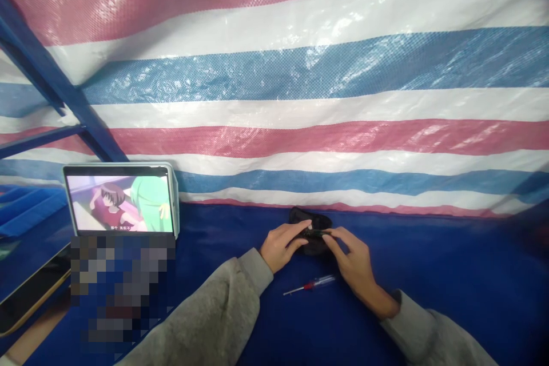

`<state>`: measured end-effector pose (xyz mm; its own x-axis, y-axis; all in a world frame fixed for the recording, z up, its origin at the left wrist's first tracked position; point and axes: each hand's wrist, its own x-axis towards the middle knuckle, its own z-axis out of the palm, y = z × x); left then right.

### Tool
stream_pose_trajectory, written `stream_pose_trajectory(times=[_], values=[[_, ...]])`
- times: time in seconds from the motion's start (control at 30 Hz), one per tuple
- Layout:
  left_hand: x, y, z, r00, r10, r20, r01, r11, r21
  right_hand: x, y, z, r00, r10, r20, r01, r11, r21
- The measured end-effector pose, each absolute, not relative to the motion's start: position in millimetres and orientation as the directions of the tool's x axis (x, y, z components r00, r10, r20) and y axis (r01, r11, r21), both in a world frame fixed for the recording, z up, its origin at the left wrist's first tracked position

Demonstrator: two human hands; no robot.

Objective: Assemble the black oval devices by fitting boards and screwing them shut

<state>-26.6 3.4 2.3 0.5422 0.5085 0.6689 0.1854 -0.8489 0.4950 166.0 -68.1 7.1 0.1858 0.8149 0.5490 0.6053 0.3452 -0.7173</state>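
Note:
My left hand (281,245) and my right hand (352,257) meet over the blue surface, fingers closed in pinches. Between their fingertips is a small, thin dark part (315,234), held from both sides. A small pale spot shows by the left fingertips, too small to name. Right behind and below the part lies a black rounded object (311,218), partly hidden by my hands; its kind is unclear. Nearer to me, a small screwdriver (311,285) with a clear and red handle lies flat, its metal shaft pointing left.
A tablet (122,200) playing a cartoon stands at the left. Beside it, a phone (36,289) is near another person's forearm (40,329). Blue frame bars (86,120) and a striped plastic sheet (300,137) rise behind the blue surface (450,274).

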Motion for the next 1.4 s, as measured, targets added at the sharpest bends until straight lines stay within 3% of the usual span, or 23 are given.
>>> stream_pose_trajectory(times=[0.4, 1.1, 1.4], values=[[-24.7, 6.9, 1.7, 0.502, 0.524, 0.688, 0.329, -0.852, 0.408, 164.5, -69.1, 5.4, 0.19, 0.843, 0.503, 0.579, 0.317, -0.751], [-26.3, 8.8, -2.8, 0.496, 0.51, 0.703, 0.233, -0.858, 0.458, 163.2, -69.8, 6.0, 0.119, 0.812, 0.572, 0.602, 0.399, -0.692], [-25.4, 5.8, 3.2, 0.49, 0.477, 0.729, 0.192, -0.875, 0.444, 164.5, -70.9, 4.3, 0.192, 0.848, 0.495, 0.525, 0.337, -0.781]])
